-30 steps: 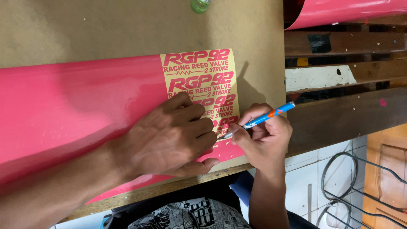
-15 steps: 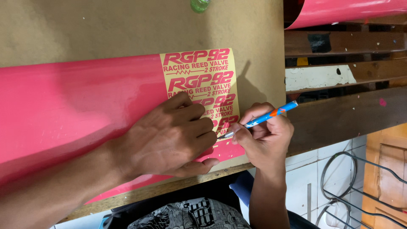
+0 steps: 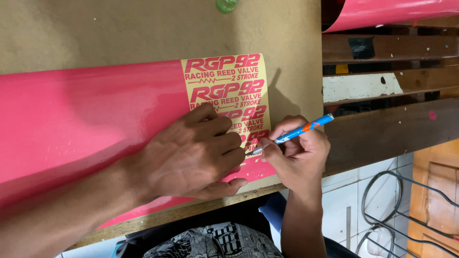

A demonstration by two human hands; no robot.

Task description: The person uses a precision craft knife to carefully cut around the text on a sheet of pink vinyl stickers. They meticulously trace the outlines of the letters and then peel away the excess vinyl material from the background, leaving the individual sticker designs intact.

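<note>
A wide pink vinyl sheet [image 3: 81, 119] lies across a brown board table [image 3: 119, 33]. At the sheet's right end a pale yellow backing area [image 3: 224, 76] carries rows of pink cut lettering. My left hand [image 3: 191, 155] presses flat on the sheet over the lower rows of lettering. My right hand [image 3: 299, 155] grips a blue and orange pen-shaped craft knife [image 3: 299, 130], with its metal tip touching the sheet just beside my left fingertips.
A green round object [image 3: 226, 5] sits at the table's far edge. A roll of pink vinyl [image 3: 392, 12] lies at the top right over dark wooden shelves [image 3: 387, 124]. A wire rack [image 3: 406, 215] and white tiles are at the lower right.
The knife tip has shifted slightly left toward my left fingers. My left hand has stayed pressed on the sheet.
</note>
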